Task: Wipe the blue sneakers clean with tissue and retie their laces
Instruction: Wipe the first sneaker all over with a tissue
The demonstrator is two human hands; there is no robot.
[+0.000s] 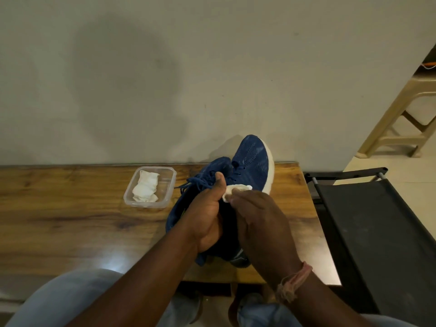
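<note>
A small wad of white tissue [236, 192] is pinched between the fingers [238, 197] of the right hand [262, 223], just right of the frame's centre, and is pressed against the raised blue sneaker [251, 161]. That sneaker is gripped by the left hand [205, 215], whose thumb [220, 182] is laid over the loose blue laces [200, 182] while the remaining fingers are curled out of sight beneath; its toe and white sole are tilted up toward the wall. A second blue sneaker [179, 208] is seen partly hidden under the left hand, lying on the wooden table [70, 208]. Left of the shoes, a clear plastic container [169, 182] with more folded tissue [145, 188] inside is placed on the table. A thread band [292, 282] is worn at the right wrist. A black folding chair [377, 220] is seen at the right edge.
</note>
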